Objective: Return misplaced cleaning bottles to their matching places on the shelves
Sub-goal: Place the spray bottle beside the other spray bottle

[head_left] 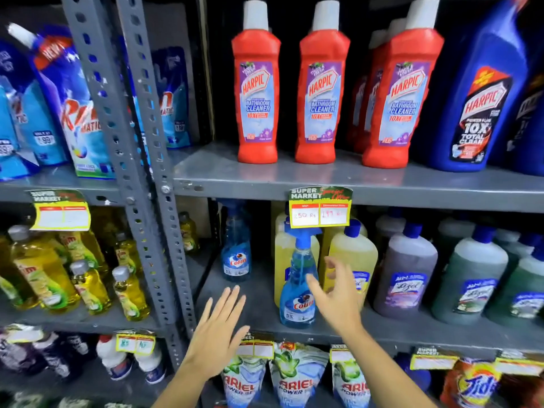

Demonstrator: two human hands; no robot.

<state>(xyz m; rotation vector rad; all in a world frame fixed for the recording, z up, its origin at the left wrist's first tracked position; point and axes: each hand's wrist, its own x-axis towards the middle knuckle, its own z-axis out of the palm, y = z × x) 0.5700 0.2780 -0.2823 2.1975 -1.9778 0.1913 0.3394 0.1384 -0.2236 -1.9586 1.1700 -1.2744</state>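
Observation:
A blue Colin spray bottle [298, 287] stands upright at the front of the middle shelf [259, 313], in front of yellow cleaner bottles [353, 254]. A second Colin spray bottle [236, 254] stands further back to the left. My right hand [337, 293] is open, fingers spread, right beside the front spray bottle on its right; I cannot tell if it touches. My left hand [219, 331] is open and flat, held in front of the bare shelf part left of that bottle. Neither hand holds anything.
Red Harpic bottles [321, 92] and a blue Harpic bottle [482, 95] fill the top shelf. Purple and green Lizol bottles [407, 275] stand right of the yellow ones. Grey uprights [153, 172] separate a left bay with Vim bottles [44, 272]. Ariel pouches [297, 375] sit below.

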